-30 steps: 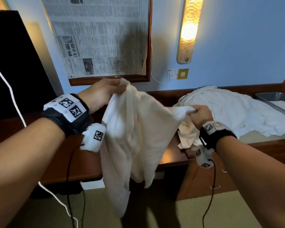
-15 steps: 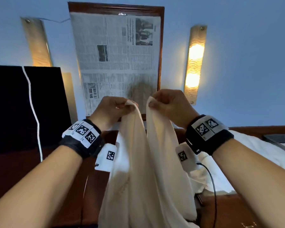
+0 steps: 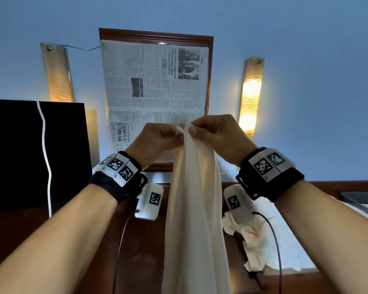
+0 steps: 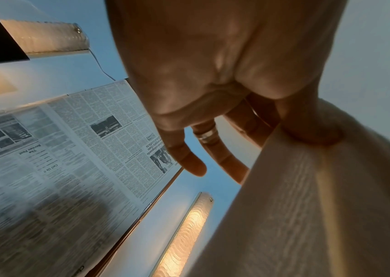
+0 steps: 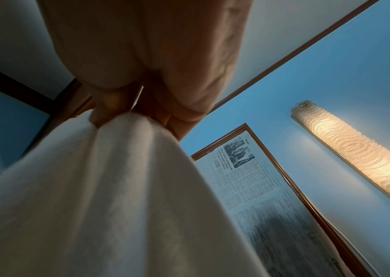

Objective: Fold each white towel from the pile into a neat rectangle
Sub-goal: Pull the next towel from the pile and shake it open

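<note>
L hand (image 3: pixel 157 141): thumb + fingers pinch one top corner of towel (image 3: pixel 194 209).
R hand (image 3: pixel 219 136): pinches other corner, touching L; corners matched for lengthwise fold.
Towel: hangs free above desk (image 3: pixel 140 251).
Pile (image 3: pixel 285 240): on desk, right.
Framed newspaper (image 3: pixel 155 85): on wall behind.

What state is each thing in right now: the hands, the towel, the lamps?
Left hand: pinching the towel's top.
Right hand: pinching the towel's top.
Towel: held up, hanging down.
Pile: crumpled, unfolded.
Right lamp: lit.
Left lamp: dim.
</note>
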`<state>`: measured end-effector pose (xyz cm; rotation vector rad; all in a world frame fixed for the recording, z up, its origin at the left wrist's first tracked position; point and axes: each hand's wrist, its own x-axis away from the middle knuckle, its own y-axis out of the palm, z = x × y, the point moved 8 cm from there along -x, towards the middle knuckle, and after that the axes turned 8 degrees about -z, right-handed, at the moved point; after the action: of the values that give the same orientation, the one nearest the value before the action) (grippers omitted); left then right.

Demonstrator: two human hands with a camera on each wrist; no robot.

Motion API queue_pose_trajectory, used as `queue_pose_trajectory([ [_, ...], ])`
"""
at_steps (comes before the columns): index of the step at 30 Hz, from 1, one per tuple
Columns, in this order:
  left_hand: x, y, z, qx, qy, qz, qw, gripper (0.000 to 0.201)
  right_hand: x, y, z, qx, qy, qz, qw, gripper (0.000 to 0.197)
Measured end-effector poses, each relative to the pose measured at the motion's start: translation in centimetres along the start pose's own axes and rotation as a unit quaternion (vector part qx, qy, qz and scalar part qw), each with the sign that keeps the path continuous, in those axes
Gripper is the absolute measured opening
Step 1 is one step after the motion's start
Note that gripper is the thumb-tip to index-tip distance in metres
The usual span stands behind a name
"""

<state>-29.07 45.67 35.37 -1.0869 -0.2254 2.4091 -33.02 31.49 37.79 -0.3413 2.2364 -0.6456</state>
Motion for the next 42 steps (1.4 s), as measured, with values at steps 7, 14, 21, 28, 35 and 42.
queue_pose_trajectory([
  [7, -0.4, -1.0, -1.0, 0.019, -0.037, 0.026, 0.999, 0.042, -0.3, 2.4, 2.4, -0.095, 0.067, -0.089, 0.989, 0.017],
  [14, 1.5, -0.2, -4.7, 0.012, -0.134, 0.021, 0.991, 0.022, 0.8, 4.7, 6.6, -0.216, 0.134, -0.048, 0.966, 0.018],
  [21, 4.2, 3.2, -8.5, 0.214, -0.247, 0.03, 0.945, 0.012, 0.2, 3.6, 7.8, 0.081, 0.085, 0.006, 0.993, 0.017],
  [28, 3.3, 2.5, -8.7, -0.086, -0.18, 0.052, 0.979, 0.013, 0.8, 3.2, 9.7, 0.098, 0.073, 0.018, 0.992, 0.017],
  [35, 0.6, 3.9, -8.1, -0.242, -0.134, 0.043, 0.96, 0.028, 4.5, 2.9, 15.4, -0.052, 0.121, 0.016, 0.991, 0.027],
  [42, 0.7, 2.2, -8.7, -0.244, -0.167, 0.083, 0.952, 0.032, 14.9, 5.8, 29.2, 0.093, 0.281, -0.107, 0.949, 0.026],
])
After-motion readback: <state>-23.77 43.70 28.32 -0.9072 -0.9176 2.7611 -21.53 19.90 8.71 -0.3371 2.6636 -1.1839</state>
